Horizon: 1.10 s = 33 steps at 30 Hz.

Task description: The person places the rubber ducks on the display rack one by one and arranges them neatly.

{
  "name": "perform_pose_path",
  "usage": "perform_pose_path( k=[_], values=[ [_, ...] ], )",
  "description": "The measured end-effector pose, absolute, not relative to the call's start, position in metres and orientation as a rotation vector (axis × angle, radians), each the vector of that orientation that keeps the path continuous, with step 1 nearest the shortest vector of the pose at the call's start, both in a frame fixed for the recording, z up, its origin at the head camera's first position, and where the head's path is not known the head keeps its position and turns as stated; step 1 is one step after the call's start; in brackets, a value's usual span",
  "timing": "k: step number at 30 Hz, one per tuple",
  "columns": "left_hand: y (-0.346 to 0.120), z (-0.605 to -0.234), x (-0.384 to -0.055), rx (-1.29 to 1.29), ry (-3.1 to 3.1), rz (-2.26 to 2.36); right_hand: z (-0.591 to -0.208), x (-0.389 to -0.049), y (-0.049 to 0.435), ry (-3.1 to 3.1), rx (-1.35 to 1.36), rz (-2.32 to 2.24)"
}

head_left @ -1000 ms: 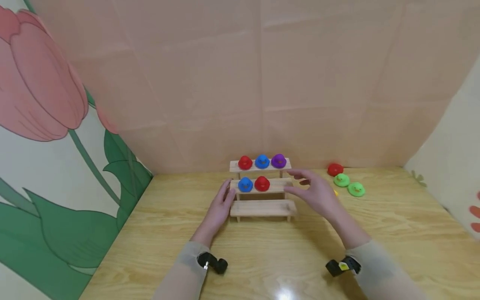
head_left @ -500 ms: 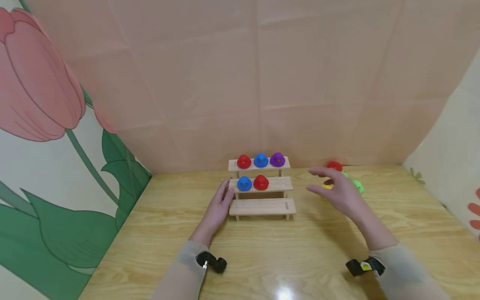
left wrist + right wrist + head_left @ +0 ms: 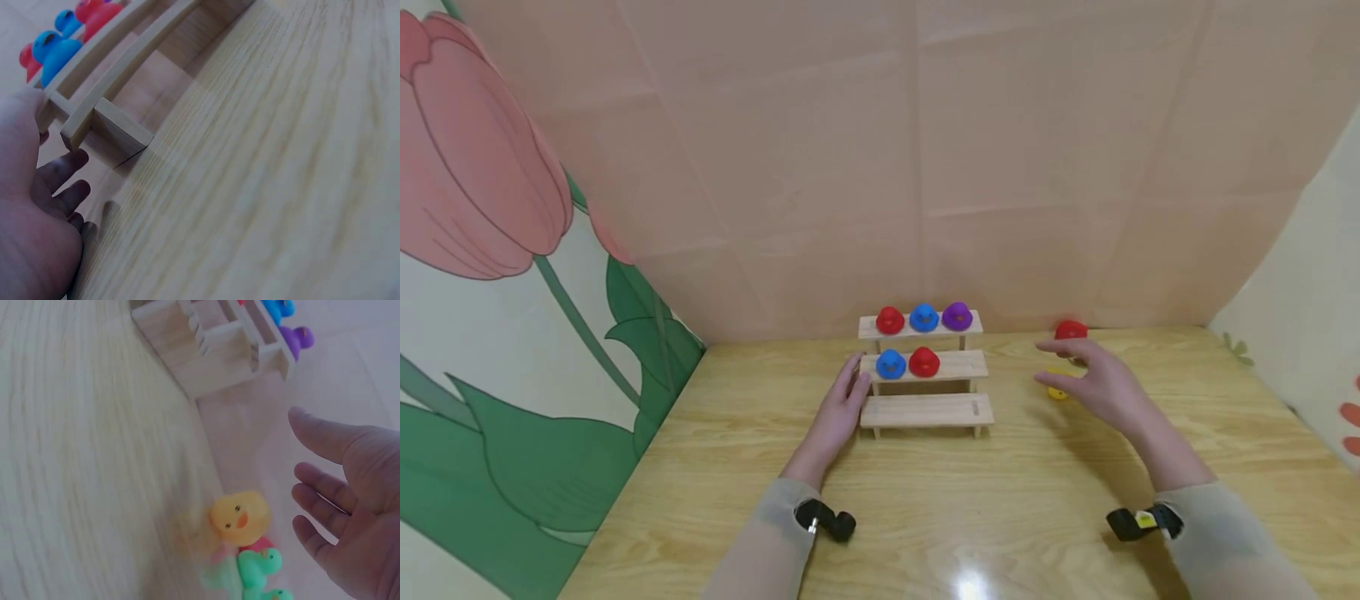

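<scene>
A three-step wooden stand [image 3: 946, 408] is on the table, its lowest step bare. Red [image 3: 891, 321], blue [image 3: 924, 318] and purple [image 3: 957, 317] rubber ducks line the top step; a blue duck [image 3: 891, 364] and a red duck [image 3: 924, 362] sit on the middle one. My left hand [image 3: 833, 414] holds the stand's left end, thumb and forefinger at the middle step, its other fingers loose. To the right, my right hand [image 3: 1105, 387] hovers with thumb and fingers apart and nothing between them, close to a yellow duck [image 3: 242, 519]. It hides the green ducks [image 3: 255, 569] in the head view.
Another red duck [image 3: 1071, 330] lies at the table's back right, by the paper-covered wall [image 3: 1015, 208]. A flower mural [image 3: 490, 167] borders the left side and a white wall [image 3: 1300, 333] the right. The wood-grained table [image 3: 925, 500] extends in front of the stand.
My right hand has moved right, from the stand's middle step to the loose ducks, slowing lately. The left hand keeps its place at the stand, and the ducks on the steps have not moved.
</scene>
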<state>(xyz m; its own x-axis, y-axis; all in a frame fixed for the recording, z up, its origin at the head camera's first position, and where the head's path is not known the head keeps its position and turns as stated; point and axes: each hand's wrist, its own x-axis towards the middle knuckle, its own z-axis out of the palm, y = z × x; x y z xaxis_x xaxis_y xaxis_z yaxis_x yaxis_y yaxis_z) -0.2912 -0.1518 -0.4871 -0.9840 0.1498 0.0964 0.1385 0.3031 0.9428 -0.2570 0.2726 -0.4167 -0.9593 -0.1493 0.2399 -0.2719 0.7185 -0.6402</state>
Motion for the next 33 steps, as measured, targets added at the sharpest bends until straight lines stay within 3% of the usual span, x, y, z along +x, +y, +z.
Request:
perform_pose_path(
  k=[15,33],
  values=[
    [-0.152,-0.486,-0.292,0.302,2.522,1.858,-0.445,-0.268,0.288,-2.744,0.478,1.033],
    [-0.15,-0.486,-0.292,0.273,2.538,1.841,-0.46,-0.27,0.293,-2.796,0.451,1.046]
  ],
)
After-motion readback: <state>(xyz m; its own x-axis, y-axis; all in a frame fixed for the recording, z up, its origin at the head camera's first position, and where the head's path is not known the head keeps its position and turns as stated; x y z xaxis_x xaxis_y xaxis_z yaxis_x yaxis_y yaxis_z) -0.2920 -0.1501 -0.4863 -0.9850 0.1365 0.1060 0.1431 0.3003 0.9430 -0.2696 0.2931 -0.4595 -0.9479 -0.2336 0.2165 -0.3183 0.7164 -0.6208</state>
